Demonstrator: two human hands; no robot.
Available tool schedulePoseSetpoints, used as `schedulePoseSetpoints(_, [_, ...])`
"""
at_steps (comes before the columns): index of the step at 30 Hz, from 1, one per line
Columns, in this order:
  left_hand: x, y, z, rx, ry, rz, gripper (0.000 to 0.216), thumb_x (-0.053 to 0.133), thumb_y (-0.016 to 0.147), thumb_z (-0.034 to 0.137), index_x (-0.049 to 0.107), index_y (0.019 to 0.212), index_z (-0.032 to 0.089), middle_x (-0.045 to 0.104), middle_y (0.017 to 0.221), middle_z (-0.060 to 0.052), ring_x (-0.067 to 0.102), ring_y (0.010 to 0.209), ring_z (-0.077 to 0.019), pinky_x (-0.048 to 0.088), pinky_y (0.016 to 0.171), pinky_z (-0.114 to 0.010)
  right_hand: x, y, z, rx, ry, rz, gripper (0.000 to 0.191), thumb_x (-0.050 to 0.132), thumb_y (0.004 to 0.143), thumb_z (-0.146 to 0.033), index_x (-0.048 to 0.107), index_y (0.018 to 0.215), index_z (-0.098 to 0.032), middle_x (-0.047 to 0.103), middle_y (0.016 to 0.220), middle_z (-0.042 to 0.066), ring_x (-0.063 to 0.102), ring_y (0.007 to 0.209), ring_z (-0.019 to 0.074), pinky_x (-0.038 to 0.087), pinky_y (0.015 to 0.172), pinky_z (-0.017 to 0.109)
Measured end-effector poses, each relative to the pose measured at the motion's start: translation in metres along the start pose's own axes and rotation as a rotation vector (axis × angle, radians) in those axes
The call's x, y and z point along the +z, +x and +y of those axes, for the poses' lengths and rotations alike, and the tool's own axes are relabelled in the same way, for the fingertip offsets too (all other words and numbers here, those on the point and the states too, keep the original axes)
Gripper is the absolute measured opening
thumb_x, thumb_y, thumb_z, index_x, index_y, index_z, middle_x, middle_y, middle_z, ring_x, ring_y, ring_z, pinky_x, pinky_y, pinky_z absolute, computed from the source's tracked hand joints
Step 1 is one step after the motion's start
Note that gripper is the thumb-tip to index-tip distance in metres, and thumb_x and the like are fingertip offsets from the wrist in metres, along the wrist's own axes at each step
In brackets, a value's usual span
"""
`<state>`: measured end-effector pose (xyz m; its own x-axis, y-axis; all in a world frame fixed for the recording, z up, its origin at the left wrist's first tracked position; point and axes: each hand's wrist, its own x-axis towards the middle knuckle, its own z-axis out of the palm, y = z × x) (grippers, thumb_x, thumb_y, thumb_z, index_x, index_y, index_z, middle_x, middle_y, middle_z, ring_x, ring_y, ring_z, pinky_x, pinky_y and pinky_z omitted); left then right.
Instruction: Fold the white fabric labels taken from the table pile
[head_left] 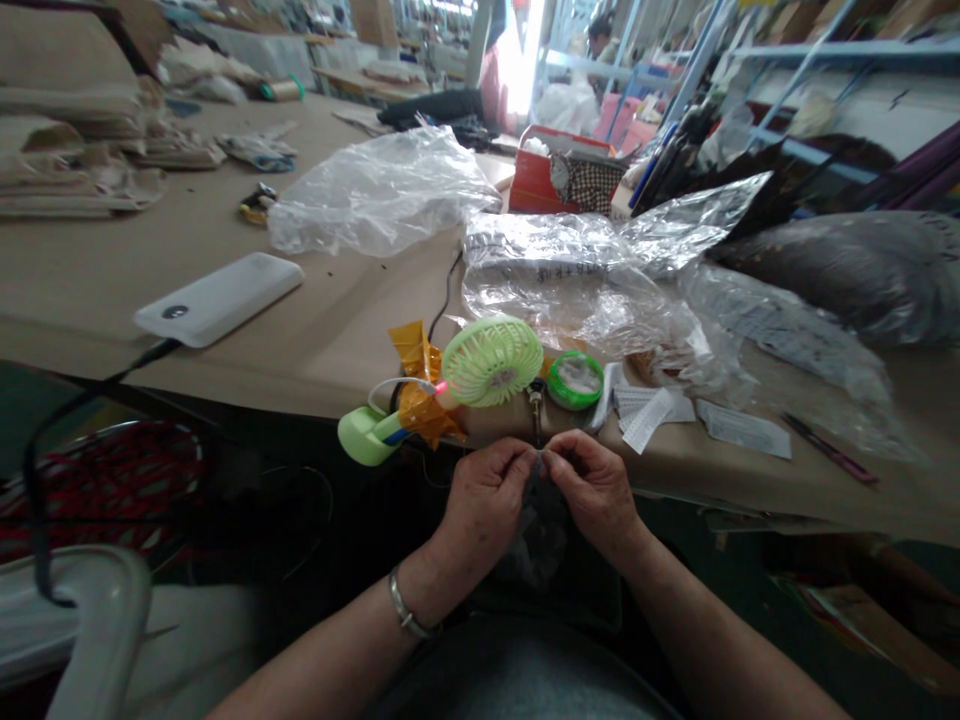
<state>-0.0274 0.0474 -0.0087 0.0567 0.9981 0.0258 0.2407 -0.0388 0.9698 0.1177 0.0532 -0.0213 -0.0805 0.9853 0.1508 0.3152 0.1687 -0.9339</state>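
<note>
My left hand (pixel 484 500) and my right hand (pixel 592 485) meet at the fingertips just below the table's front edge. Both are pinched shut on a small dark item (pixel 540 462) between them, too small to name. Dark fabric (pixel 540 540) hangs under the hands over my lap. Right above them, a small green fan (pixel 491 360) lies on the table edge, with its handle (pixel 367 435) wrapped in yellow tape. A short metal tool (pixel 535 410) lies beside the fan. A green tape roll (pixel 575 380) sits to the right of the fan.
A white power bank (pixel 220 297) with a black cable lies at the left. Crumpled clear plastic bags (pixel 382 190) and paper slips (pixel 652 412) cover the table's middle and right. A red box (pixel 559 170) stands behind them. Folded cloth (pixel 67 110) is stacked at the far left.
</note>
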Motion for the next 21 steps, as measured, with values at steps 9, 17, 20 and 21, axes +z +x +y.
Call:
schedulePoseSetpoints(9, [0.003, 0.005, -0.005, 0.019, 0.015, 0.028, 0.018, 0.052, 0.082, 0.020, 0.066, 0.070, 0.017, 0.062, 0.062, 0.003, 0.054, 0.060, -0.0098, 0.041, 0.060, -0.019, 0.001, 0.003, 0.002, -0.036, -0.011, 0.031, 0.009, 0.055, 0.081, -0.023, 0.059, 0.076, -0.018, 0.056, 0.064, -0.003, 0.050, 0.059, 0.0099, 0.042, 0.058, 0.020])
schedulePoseSetpoints(17, [0.001, 0.001, 0.001, -0.027, -0.043, 0.008, 0.018, 0.052, 0.082, 0.021, 0.065, 0.070, 0.016, 0.061, 0.062, 0.003, 0.053, 0.060, -0.0101, 0.041, 0.059, -0.019, 0.000, 0.000, 0.001, -0.003, 0.031, 0.020, 0.011, 0.057, 0.082, -0.026, 0.059, 0.076, -0.017, 0.056, 0.063, -0.003, 0.050, 0.058, 0.0097, 0.042, 0.056, 0.020])
schedulePoseSetpoints(20, [0.001, -0.004, 0.005, -0.069, -0.077, -0.018, 0.019, 0.052, 0.082, 0.022, 0.065, 0.069, 0.016, 0.060, 0.061, 0.002, 0.053, 0.060, -0.0104, 0.041, 0.058, -0.019, -0.001, -0.005, 0.000, 0.002, 0.047, 0.002, 0.012, 0.058, 0.082, -0.027, 0.060, 0.077, -0.017, 0.057, 0.064, -0.002, 0.052, 0.058, 0.0099, 0.043, 0.056, 0.020])
schedulePoseSetpoints(21, [0.001, -0.006, 0.006, -0.087, -0.086, -0.027, 0.019, 0.052, 0.081, 0.022, 0.065, 0.069, 0.016, 0.060, 0.061, 0.002, 0.053, 0.060, -0.0106, 0.041, 0.058, -0.019, -0.002, -0.008, 0.000, 0.002, 0.046, -0.005, 0.012, 0.058, 0.083, -0.028, 0.061, 0.077, -0.017, 0.058, 0.065, -0.002, 0.053, 0.059, 0.0100, 0.044, 0.056, 0.020])
